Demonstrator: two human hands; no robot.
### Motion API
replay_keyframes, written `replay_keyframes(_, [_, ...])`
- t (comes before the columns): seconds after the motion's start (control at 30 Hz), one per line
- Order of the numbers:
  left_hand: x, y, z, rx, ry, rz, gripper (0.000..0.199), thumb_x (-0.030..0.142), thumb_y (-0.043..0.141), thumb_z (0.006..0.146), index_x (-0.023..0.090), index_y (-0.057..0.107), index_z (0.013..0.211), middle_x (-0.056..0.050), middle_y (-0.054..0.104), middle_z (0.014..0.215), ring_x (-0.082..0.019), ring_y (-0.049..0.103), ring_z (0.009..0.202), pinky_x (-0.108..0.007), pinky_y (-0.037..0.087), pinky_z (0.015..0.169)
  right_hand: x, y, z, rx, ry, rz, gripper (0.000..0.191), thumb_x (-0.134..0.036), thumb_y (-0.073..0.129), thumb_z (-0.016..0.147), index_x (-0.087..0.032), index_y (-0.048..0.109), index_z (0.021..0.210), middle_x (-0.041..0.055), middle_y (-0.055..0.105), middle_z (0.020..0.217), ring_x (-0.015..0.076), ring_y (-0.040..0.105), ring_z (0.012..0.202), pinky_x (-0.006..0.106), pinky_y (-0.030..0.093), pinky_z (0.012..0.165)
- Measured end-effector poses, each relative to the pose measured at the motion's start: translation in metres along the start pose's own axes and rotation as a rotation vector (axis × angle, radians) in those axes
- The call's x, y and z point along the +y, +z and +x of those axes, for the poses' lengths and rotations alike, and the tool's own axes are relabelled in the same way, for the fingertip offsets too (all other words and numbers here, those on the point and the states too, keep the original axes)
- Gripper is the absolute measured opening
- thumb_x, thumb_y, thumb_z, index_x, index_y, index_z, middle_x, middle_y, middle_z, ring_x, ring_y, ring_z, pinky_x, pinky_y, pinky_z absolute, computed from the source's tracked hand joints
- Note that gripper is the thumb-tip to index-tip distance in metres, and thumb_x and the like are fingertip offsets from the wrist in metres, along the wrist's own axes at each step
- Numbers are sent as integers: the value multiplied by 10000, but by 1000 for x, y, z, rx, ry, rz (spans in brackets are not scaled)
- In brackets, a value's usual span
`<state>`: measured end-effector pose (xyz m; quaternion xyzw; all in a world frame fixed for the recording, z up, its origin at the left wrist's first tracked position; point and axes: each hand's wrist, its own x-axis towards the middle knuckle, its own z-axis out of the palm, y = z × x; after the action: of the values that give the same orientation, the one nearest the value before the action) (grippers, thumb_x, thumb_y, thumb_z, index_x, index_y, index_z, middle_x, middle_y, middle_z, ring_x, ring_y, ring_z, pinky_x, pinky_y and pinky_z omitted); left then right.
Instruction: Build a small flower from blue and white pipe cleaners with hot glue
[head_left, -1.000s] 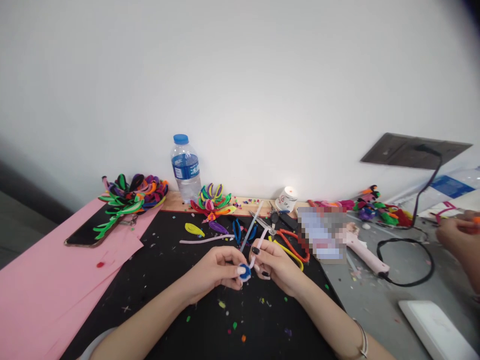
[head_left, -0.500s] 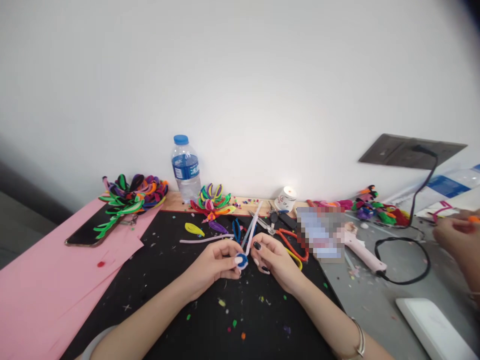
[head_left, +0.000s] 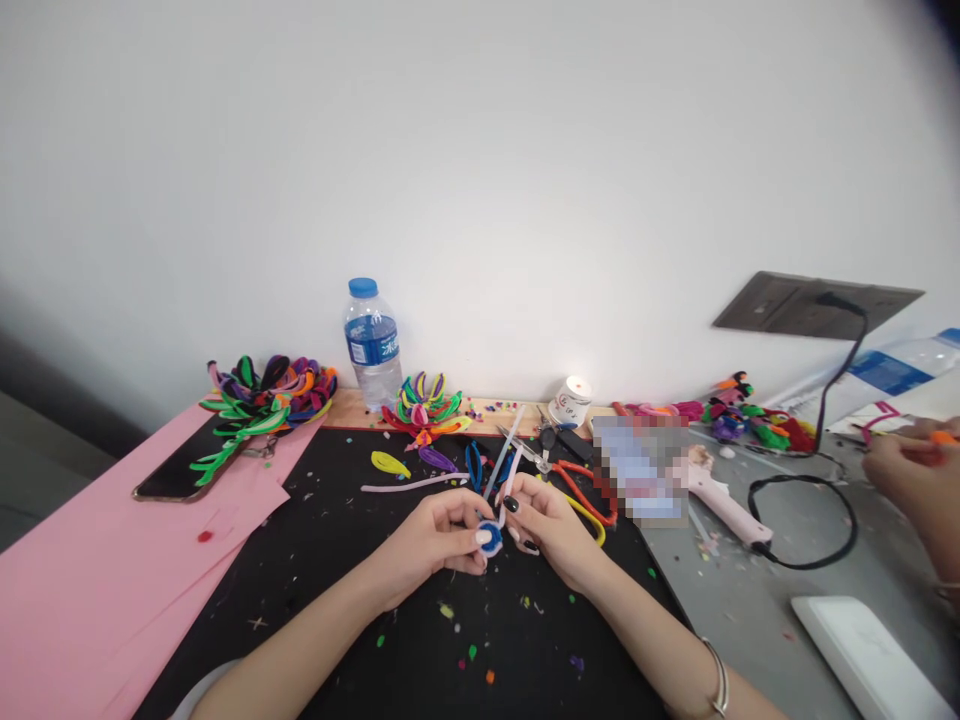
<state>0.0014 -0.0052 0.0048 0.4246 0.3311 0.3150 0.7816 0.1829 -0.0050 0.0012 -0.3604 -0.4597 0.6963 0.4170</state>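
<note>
Between the thumb and fingers of my left hand (head_left: 431, 540) is a small coil of blue pipe cleaner (head_left: 492, 541) with a pale lilac outer rim. My right hand (head_left: 553, 528) pinches the loose lilac pipe cleaner (head_left: 511, 485) that rises from the coil. Just beyond my hands lie a yellow loop (head_left: 390, 465), a purple loop (head_left: 437, 459), blue loops (head_left: 475, 466) and a straight lilac strip (head_left: 412, 483). Orange-red (head_left: 592, 487) and yellow pipe cleaners lie past my right hand, near metal pliers or scissors partly hidden there.
A water bottle (head_left: 373, 345) and a paper cup (head_left: 571, 401) stand by the wall. Pipe-cleaner bundles (head_left: 274, 395) lie near a phone (head_left: 176, 470) on pink paper. Right are a pink glue gun (head_left: 726, 508), its black cable, a white box (head_left: 874, 655) and another person's hand (head_left: 907, 465).
The coil has turned slightly, showing more of its blue face. The lilac strand's free end sits lower, and my right fingers are closer to the coil. The view has shifted a little.
</note>
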Motion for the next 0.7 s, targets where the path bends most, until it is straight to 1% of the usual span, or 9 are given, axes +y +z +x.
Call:
replay_keyframes(0.17, [0, 0, 0, -11, 3, 21, 229, 246, 695, 676, 169, 597, 868, 38, 496, 703, -89, 566, 596, -255, 507, 618, 2, -1, 0, 13, -16, -3, 238, -338, 656, 734, -159, 499, 742, -84, 428, 488, 36, 289, 406, 168, 209, 391])
replay_keyframes(0.4, [2, 1, -1, -4, -3, 22, 240, 214, 689, 667, 185, 594, 885, 42, 507, 723, -86, 576, 578, -260, 499, 611, 3, -2, 0, 17, -31, -16, 231, -327, 664, 727, -160, 504, 736, -83, 431, 487, 39, 297, 407, 170, 216, 390])
replay_keyframes(0.57, [3, 1, -1, 1, -13, 27, 262, 208, 686, 665, 190, 583, 906, 46, 509, 698, -88, 575, 568, -258, 493, 606, 3, -1, 0, 6, -44, -9, 214, -318, 658, 737, -164, 510, 741, -83, 426, 487, 40, 296, 407, 172, 217, 393])
replay_keyframes(0.7, [1, -2, -1, -14, 2, 24, 280, 195, 681, 669, 195, 580, 931, 40, 502, 724, -94, 579, 582, -271, 496, 614, 5, -2, 0, 2, -38, -9, 217, -344, 637, 753, -164, 517, 755, -76, 434, 495, 42, 306, 407, 173, 215, 394])
